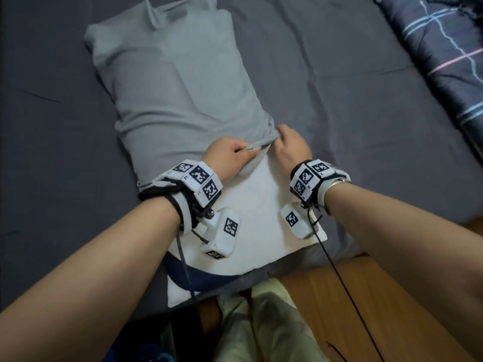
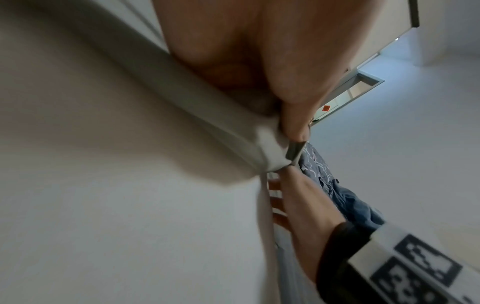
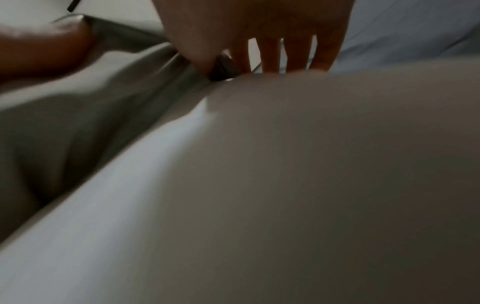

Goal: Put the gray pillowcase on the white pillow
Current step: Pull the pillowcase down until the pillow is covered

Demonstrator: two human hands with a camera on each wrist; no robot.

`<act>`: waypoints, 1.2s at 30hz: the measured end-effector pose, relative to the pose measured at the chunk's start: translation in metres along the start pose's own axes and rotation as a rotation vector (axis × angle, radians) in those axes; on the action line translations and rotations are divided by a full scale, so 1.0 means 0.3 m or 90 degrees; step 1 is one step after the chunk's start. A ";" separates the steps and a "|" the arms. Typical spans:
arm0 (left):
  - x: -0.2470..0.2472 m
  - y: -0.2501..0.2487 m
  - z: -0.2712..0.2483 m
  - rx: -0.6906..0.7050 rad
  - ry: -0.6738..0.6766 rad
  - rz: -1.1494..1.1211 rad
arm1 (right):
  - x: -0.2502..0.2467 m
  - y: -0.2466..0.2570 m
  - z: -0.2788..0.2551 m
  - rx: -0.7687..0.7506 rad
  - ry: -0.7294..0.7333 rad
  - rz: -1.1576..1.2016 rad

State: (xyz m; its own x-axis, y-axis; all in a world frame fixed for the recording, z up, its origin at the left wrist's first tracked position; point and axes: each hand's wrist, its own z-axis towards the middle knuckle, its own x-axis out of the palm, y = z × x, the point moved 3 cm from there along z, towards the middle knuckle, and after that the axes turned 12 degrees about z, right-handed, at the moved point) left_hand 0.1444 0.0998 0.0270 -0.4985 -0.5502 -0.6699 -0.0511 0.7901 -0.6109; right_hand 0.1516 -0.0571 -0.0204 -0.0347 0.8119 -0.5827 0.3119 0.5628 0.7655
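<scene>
The gray pillowcase [image 1: 177, 82] covers the far part of the white pillow [image 1: 256, 205], which lies lengthwise on the bed; the near part of the pillow shows bare. My left hand [image 1: 230, 155] pinches the pillowcase's open hem [image 1: 257, 146] on top of the pillow. My right hand [image 1: 290, 145] grips the same hem at the pillow's right side, fingers curled over the edge. In the left wrist view the thumb [image 2: 296, 115] presses the hem [image 2: 267, 142]. In the right wrist view the fingers [image 3: 272, 53] reach behind the pillow [image 3: 311, 164] and the pillowcase [image 3: 64, 131] bunches at left.
A dark gray bedsheet [image 1: 339, 87] covers the bed. A dark patterned quilt [image 1: 444, 48] is heaped at the far right. The wooden floor [image 1: 352, 296] and my light trousers [image 1: 261, 322] are at the near edge, with cables hanging from both wrists.
</scene>
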 end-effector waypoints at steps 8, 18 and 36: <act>-0.080 0.204 -0.126 -0.026 -0.017 0.170 | -0.101 0.036 0.066 0.034 -0.112 -0.322; -0.076 0.477 -0.285 -0.252 -0.163 0.106 | -0.052 -0.108 -0.165 0.016 0.085 -0.462; 0.061 0.535 -0.389 -0.390 -0.192 -0.037 | -0.008 -0.242 -0.197 -0.003 0.163 -0.058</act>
State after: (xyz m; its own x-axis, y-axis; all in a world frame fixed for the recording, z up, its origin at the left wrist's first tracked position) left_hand 0.0260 0.2481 -0.0339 -0.2215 -0.5773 -0.7859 -0.5950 0.7185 -0.3602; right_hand 0.0730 -0.0908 -0.0586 -0.3017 0.7703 -0.5618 0.2918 0.6356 0.7148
